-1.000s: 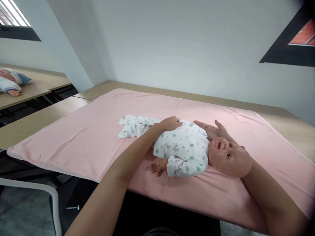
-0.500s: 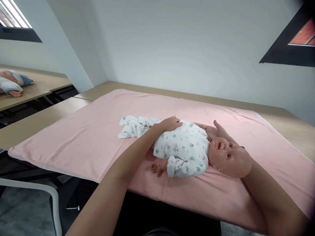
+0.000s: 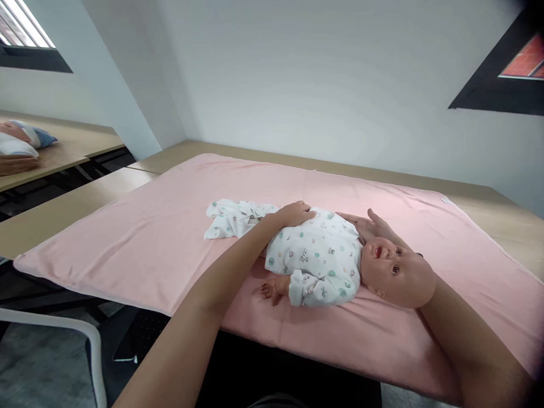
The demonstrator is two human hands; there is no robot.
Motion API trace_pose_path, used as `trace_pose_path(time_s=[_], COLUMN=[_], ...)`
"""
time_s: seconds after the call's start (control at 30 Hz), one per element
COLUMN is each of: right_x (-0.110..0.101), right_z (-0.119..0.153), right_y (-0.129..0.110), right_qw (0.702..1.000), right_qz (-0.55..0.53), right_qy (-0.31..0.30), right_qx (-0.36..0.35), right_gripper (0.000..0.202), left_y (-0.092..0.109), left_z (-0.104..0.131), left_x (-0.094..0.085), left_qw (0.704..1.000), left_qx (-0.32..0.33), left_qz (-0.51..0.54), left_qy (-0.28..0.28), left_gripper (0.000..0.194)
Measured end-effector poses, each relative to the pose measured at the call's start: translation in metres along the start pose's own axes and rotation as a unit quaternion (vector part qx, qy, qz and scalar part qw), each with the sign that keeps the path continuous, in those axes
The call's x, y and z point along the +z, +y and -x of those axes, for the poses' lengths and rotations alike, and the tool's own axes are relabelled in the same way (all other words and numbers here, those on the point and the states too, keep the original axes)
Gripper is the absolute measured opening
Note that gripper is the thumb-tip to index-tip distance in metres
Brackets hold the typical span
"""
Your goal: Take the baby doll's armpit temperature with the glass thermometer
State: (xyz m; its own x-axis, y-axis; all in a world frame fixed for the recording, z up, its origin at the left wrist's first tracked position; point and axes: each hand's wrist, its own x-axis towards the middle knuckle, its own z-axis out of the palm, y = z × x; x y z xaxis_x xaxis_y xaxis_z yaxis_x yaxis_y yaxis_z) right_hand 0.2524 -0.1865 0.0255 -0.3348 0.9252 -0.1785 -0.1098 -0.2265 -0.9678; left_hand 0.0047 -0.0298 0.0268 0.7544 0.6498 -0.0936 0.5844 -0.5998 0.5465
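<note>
The blanket [image 3: 140, 221] holds 1 doll [image 3: 314, 246], lying face up. The left hand [image 3: 294, 214] is on its tummy; I cannot tell if it grips. The right hand [image 3: 370, 228] is by the far shoulder [image 3: 346, 229], spread wide. The head [image 3: 403, 275] is on the right arm [image 3: 457, 328].

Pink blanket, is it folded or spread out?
Spread out: the blanket lies opened across the table, lightly wrinkled, with the doll on it.
</note>
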Motion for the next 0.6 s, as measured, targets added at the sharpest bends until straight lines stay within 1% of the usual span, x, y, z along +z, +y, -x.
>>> trace_pose_path(time_s=[0.1, 0.17, 0.23, 0.3, 0.37, 0.43, 0.47, 0.53, 0.6], right_x=[0.005, 0.003, -0.006, -0.021, -0.036, -0.044, -0.044, -0.035, -0.021], right_z=[0.0, -0.004, -0.01, -0.013, -0.011, -0.002, 0.004, 0.016, 0.025], right_y=[-0.003, -0.008, -0.016, -0.027, -0.042, -0.058, -0.066, -0.08, -0.089], right_qw=[1.0, 0.997, 0.99, 0.982, 0.969, 0.945, 0.929, 0.889, 0.852], right_qz=[0.021, 0.074, 0.135, 0.181, 0.231, 0.299, 0.34, 0.428, 0.491], right_qy=[-0.006, -0.014, -0.02, -0.037, -0.078, -0.129, -0.143, -0.16, -0.17], right_qx=[-0.002, -0.009, -0.019, -0.028, -0.038, -0.039, -0.031, 0.015, 0.063], right_gripper=[0.077, 0.078, 0.076, 0.07, 0.063, 0.058, 0.056, 0.055, 0.056], left_y=[0.006, 0.009, 0.012, 0.012, 0.013, 0.014, 0.015, 0.02, 0.026], left_z=[0.004, 0.007, 0.01, 0.014, 0.019, 0.026, 0.031, 0.041, 0.053], left_x=[-0.003, -0.005, -0.009, -0.015, -0.024, -0.036, -0.042, -0.055, -0.067], left_qw=[1.0, 1.0, 0.999, 0.998, 0.996, 0.994, 0.993, 0.991, 0.986], left_qx=[0.001, 0.003, 0.008, 0.01, 0.008, 0.006, 0.004, -0.004, 0.0], left_qz=[-0.02, -0.027, -0.032, -0.045, -0.063, -0.073, -0.073, -0.075, -0.076], left_qy=[-0.012, -0.013, -0.021, -0.041, -0.062, -0.08, -0.089, -0.111, -0.147], left_gripper=[0.049, 0.051, 0.051, 0.05, 0.05, 0.054, 0.057, 0.064, 0.062])
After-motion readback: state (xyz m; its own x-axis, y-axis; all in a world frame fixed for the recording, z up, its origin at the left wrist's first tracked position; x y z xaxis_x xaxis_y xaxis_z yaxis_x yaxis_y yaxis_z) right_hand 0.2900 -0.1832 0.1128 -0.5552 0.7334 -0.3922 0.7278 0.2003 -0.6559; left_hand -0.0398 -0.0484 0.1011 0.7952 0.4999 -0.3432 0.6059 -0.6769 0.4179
